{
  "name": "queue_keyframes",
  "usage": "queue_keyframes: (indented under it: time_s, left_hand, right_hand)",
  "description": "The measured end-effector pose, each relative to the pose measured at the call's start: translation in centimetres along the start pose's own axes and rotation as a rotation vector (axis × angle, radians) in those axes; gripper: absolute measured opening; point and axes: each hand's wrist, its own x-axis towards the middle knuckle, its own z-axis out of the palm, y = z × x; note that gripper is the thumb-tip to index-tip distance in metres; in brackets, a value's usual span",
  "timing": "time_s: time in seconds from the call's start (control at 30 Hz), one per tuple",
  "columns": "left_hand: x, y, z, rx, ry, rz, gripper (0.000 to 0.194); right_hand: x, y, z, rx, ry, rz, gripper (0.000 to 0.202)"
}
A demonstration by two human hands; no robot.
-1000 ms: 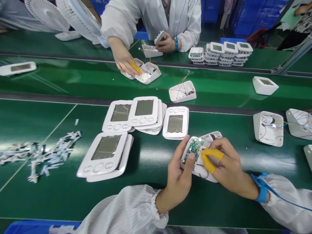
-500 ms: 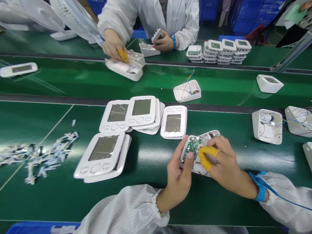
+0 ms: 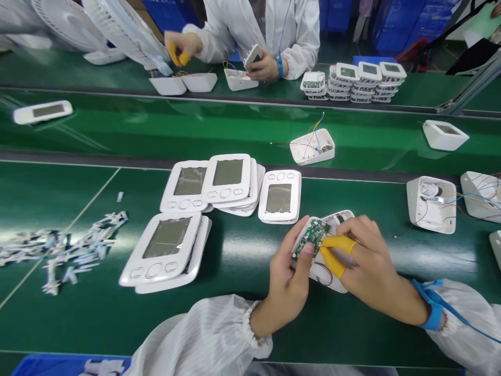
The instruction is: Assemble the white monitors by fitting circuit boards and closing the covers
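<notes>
My left hand [image 3: 285,287] is closed around a small white panel with a green circuit board [image 3: 311,235] facing up, the thumb on its lower edge. Yellow finger cots cover the thumb and forefinger of my right hand [image 3: 373,269], which pinch at the board's right edge. Whatever is between those fingertips is too small to make out. Under both hands lies an open white housing [image 3: 331,281] with a thin dark wire inside, partly hidden by the board and my fingers.
White display panels [image 3: 166,243] are piled left of my hands. Small white parts [image 3: 84,250] lie scattered farther left. Open housings with wires [image 3: 430,209] stand at right. Beyond, a green conveyor [image 3: 215,130] carries an open housing [image 3: 313,149]; a co-worker [image 3: 270,31] sits across it.
My right hand has shifted slightly right, still pinching at the board. Items on the conveyor have moved right. The co-worker's cotted hand has lifted off the white housings, now on the far table.
</notes>
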Motion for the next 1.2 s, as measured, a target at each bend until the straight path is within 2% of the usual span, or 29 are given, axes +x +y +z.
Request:
queue_keyframes:
  time_s: [0.1, 0.27, 0.37, 0.6, 0.9, 1.1, 1.2]
  left_hand:
    - [0.2, -0.6, -0.2, -0.037, 0.0, -0.002, 0.042]
    - [0.0, -1.3, -0.4, -0.057, -0.012, -0.001, 0.04]
    - [-0.3, -1.2, -0.4, -0.036, -0.016, 0.017, 0.041]
    - [-1.4, -1.1, 0.2, -0.045, 0.014, 0.013, 0.045]
    - [-1.8, -1.1, 0.5, 0.015, 0.024, 0.104, 0.05]
    - [-1.8, -0.9, 0.3, 0.005, -0.002, 0.061, 0.046]
    - [-0.8, -0.5, 0.1, -0.01, -0.052, -0.002, 0.046]
  right_hand:
    - [0.2, 0.9, -0.5, -0.048, 0.028, -0.007, 0.012]
    - [-0.3, 1.8, -0.2, -0.046, -0.07, -0.08, 0.018]
    - [-0.5, 1.6, -0.1, -0.016, -0.075, -0.113, 0.026]
    - [-0.7, 1.2, 0.5, 0.079, -0.044, -0.069, 0.023]
    - [-1.4, 0.1, 1.5, 0.154, 0.027, 0.066, 0.015]
    - [-0.8, 0.4, 1.3, 0.163, -0.001, 0.031, 0.018]
    - [0.2, 1.1, 0.5, 0.078, -0.079, 0.011, 0.018]
